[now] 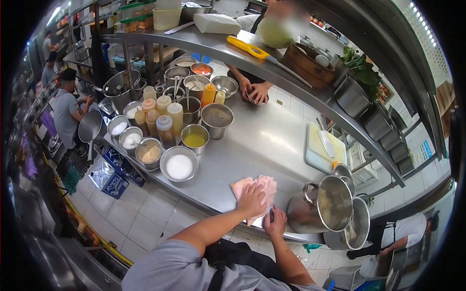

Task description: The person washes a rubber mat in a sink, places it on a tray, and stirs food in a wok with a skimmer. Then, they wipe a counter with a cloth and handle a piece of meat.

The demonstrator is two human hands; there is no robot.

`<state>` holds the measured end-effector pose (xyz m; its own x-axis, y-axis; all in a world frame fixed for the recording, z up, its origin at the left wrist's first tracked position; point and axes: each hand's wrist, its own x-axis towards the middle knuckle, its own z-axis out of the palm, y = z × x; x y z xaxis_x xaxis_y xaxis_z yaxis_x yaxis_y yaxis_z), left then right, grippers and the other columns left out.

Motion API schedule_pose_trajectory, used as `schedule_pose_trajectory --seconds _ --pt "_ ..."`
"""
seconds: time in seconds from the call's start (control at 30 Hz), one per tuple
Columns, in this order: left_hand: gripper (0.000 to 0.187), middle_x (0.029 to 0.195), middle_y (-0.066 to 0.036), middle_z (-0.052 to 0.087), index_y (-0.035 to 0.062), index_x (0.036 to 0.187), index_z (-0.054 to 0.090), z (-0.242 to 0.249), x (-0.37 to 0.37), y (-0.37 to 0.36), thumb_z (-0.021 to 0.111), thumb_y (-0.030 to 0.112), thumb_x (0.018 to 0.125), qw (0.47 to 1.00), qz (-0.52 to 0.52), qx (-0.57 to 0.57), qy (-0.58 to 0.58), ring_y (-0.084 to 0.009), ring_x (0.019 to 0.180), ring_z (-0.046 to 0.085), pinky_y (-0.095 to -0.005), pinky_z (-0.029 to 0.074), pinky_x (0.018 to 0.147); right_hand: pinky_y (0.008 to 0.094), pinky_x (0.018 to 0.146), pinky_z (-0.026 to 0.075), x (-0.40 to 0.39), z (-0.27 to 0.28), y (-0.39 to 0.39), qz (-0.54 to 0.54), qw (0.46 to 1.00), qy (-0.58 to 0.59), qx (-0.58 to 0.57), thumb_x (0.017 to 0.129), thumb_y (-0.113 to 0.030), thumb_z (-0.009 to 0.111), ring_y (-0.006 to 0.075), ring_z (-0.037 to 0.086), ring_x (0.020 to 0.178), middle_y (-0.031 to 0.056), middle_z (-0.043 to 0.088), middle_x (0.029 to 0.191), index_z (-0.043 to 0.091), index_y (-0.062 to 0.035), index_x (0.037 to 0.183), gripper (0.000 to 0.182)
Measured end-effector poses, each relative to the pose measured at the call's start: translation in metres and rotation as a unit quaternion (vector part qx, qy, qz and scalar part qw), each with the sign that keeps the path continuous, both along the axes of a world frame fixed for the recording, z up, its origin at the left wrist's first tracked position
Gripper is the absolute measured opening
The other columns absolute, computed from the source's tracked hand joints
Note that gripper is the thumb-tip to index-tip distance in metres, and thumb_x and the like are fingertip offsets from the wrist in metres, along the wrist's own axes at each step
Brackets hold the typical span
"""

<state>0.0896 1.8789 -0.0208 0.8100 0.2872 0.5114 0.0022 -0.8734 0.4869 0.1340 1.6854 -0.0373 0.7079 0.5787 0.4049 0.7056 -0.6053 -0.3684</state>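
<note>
My left hand (252, 199) lies flat on a crumpled pink cloth (268, 186), fingers spread over it. The cloth rests on the steel counter (233, 160) close to its front edge. Just right of the cloth, my right hand (275, 222) rests on the counter's edge with its fingers extended and nothing visible in them. A tall steel pot (303, 213) with pale contents stands right beside that hand. To the left of the cloth is a steel bowl of white granules (179, 166).
Squeeze bottles (165, 131) and several steel containers crowd the counter's left end. A knife (325, 138) lies on a cutting board (313, 150) at right. Overhead runs a loaded shelf (208, 41). Across the counter show another person's hands (255, 91).
</note>
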Motion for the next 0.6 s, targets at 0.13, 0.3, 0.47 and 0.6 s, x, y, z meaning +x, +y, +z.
schedule_pose_trajectory --seconds 0.13,0.3,0.47,0.6 --pt "0.039 0.137 -0.015 0.055 0.0075 0.106 0.069 0.0015 0.0008 -0.0005 0.068 0.036 0.079 1.000 -0.002 0.000 0.003 -0.0363 0.134 0.043 -0.0534 0.029 0.113 0.0494 0.102 0.041 0.0003 0.0013 0.0014 0.000 1.000 -0.014 0.016 0.081 -0.020 0.069 0.0353 0.058 0.117 0.0142 0.064 0.129 0.064 -0.0051 0.114 0.036" --pt "0.038 0.135 -0.015 0.056 0.0077 0.104 0.069 -0.0010 0.0023 0.0006 0.068 0.036 0.079 1.000 -0.005 0.004 -0.008 -0.0363 0.132 0.044 -0.0533 0.030 0.112 0.0475 0.103 0.041 -0.0002 0.0029 0.0017 -0.003 1.000 -0.010 0.012 0.081 -0.017 0.069 0.0359 0.056 0.119 0.0155 0.064 0.130 0.064 -0.0033 0.114 0.036" --pt "0.041 0.135 -0.017 0.056 0.0053 0.105 0.069 -0.0017 0.0031 0.0012 0.067 0.038 0.080 1.000 -0.013 0.003 -0.008 -0.0382 0.133 0.044 -0.0540 0.029 0.112 0.0474 0.103 0.041 0.0005 0.0016 0.0024 -0.010 1.000 -0.012 0.012 0.081 -0.016 0.069 0.0360 0.057 0.117 0.0154 0.064 0.129 0.065 -0.0035 0.113 0.036" --pt "0.041 0.135 -0.017 0.056 0.0056 0.105 0.068 -0.0042 0.0039 0.0014 0.067 0.038 0.080 1.000 -0.016 0.004 -0.004 -0.0388 0.133 0.044 -0.0541 0.029 0.112 0.0473 0.102 0.042 0.0003 0.0017 0.0022 -0.013 1.000 -0.010 0.011 0.081 -0.017 0.069 0.0363 0.058 0.116 0.0151 0.065 0.129 0.065 -0.0034 0.113 0.035"
